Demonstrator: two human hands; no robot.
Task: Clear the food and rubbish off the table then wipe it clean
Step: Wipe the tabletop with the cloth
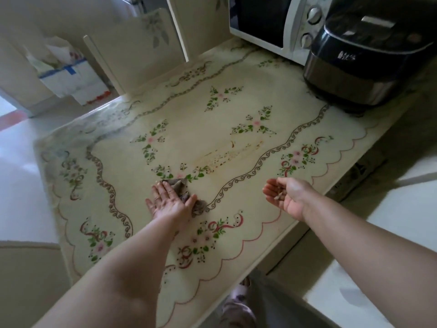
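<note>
A table under a cream floral cloth fills the view. My left hand lies flat with straight fingers on a crumpled grey-brown rag, pressing it onto the cloth near the front middle. My right hand hovers above the table's right front, palm up and cupped, with a few small brownish scraps lying in the palm. An orange-brown smear of stains runs across the cloth just beyond the rag.
A white microwave and a dark rice cooker stand at the far right of the table. White chair backs stand behind the far edge. A white box with blue tape sits on the floor at left.
</note>
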